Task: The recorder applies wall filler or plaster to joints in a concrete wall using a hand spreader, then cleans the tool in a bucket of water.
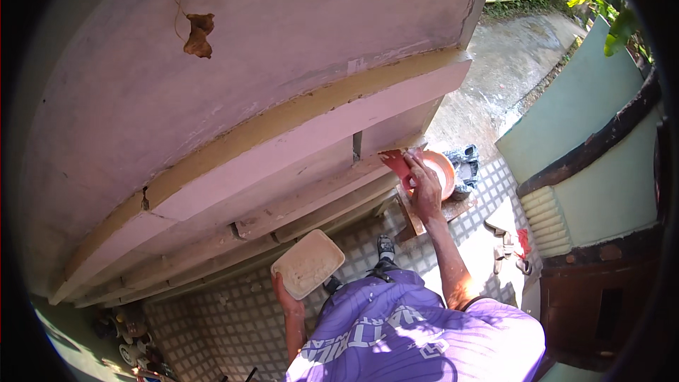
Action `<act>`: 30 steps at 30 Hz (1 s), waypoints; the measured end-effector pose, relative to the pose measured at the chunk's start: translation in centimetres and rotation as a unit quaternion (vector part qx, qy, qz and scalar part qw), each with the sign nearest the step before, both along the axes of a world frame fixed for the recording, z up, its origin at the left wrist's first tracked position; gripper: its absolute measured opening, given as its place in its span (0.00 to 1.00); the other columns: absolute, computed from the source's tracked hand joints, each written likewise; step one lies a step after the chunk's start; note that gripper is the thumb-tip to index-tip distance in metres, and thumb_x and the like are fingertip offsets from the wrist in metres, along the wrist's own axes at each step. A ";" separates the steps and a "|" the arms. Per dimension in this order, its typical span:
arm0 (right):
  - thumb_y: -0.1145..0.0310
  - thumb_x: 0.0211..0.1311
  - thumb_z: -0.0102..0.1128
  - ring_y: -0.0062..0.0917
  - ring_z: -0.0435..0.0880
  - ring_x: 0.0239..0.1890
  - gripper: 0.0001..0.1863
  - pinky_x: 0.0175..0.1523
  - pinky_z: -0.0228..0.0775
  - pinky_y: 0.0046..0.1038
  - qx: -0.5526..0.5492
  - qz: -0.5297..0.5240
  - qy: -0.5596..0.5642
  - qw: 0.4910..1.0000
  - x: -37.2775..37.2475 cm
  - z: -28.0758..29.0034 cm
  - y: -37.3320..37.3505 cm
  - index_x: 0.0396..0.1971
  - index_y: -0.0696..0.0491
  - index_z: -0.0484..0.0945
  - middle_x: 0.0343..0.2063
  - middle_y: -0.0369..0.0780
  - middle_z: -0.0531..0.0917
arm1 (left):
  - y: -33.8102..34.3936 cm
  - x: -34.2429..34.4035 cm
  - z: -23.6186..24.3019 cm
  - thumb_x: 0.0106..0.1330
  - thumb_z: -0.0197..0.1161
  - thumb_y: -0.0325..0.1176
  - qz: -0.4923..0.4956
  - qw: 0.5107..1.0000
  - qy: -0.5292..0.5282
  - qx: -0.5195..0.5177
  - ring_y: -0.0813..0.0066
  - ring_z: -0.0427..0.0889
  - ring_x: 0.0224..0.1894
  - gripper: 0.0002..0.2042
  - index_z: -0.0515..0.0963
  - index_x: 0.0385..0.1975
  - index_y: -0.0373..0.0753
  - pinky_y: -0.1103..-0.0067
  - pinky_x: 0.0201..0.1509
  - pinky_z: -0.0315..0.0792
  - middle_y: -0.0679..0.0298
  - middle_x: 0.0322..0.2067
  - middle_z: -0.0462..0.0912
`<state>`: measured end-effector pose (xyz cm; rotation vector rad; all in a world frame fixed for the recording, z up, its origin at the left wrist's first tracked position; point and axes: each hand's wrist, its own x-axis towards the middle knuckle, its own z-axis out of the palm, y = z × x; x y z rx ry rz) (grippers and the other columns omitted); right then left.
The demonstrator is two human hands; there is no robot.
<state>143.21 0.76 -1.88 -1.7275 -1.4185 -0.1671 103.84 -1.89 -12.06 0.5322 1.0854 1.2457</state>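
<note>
My left hand [288,302] grips the side of a shallow, pale rectangular tub [332,243], held low near my body. Whitish paste is smeared over the tub's inside. Out ahead, my right hand [426,189] is closed on a red putty spreader [395,163]. The spreader's wide edge, crusted with pale residue, is up by the end of the pink wall moulding [332,182]; whether it touches is unclear. Just beyond that hand stands an orange basin [450,168] with white material in it, partly hidden by my fingers.
The basin rests on a low wooden stool [412,222], beside a crumpled dark plastic bag [465,171]. Sandals [501,246] lie on the checkered tiled floor [233,304]. A projecting ledge [304,127] runs along the pink wall. A dry leaf [199,35] hangs in front of it.
</note>
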 end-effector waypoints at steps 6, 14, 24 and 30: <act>0.74 0.57 0.55 0.39 0.74 0.59 0.05 0.58 0.68 0.38 -0.018 0.232 -0.101 0.967 -6.0 -0.7 0.0 0.34 0.55 0.73 0.57 0.41 0.76 | 0.3 -0.5 -0.3 0.70 0.49 0.48 -0.013 1.000 0.010 -0.023 0.61 0.69 0.62 0.27 0.61 0.64 0.41 0.67 0.64 0.65 0.58 0.61 0.68; 0.76 0.55 0.51 0.34 0.69 0.63 0.27 0.62 0.65 0.37 -0.030 -0.053 -0.098 0.993 -1.7 0.0 -0.2 0.58 0.48 0.71 0.60 0.39 0.72 | 0.2 -0.8 -1.6 0.69 0.49 0.48 -0.016 1.000 -0.010 0.002 0.61 0.69 0.62 0.27 0.62 0.63 0.40 0.67 0.64 0.65 0.59 0.61 0.69; 0.77 0.52 0.53 0.38 0.71 0.61 0.29 0.59 0.68 0.39 -0.008 0.057 -0.116 0.992 1.2 0.5 -1.6 0.57 0.44 0.73 0.61 0.41 0.71 | -0.3 0.3 -1.8 0.69 0.50 0.49 -0.020 1.000 0.002 -0.005 0.60 0.69 0.62 0.27 0.62 0.64 0.40 0.65 0.65 0.64 0.59 0.61 0.68; 0.83 0.49 0.54 0.37 0.68 0.64 0.32 0.62 0.66 0.40 -0.079 0.075 -0.106 0.988 -0.6 -0.6 -0.4 0.58 0.44 0.73 0.62 0.41 0.69 | -0.7 1.8 -1.4 0.69 0.49 0.48 -0.012 1.000 -0.010 -0.027 0.60 0.69 0.62 0.28 0.61 0.64 0.40 0.65 0.65 0.64 0.59 0.61 0.68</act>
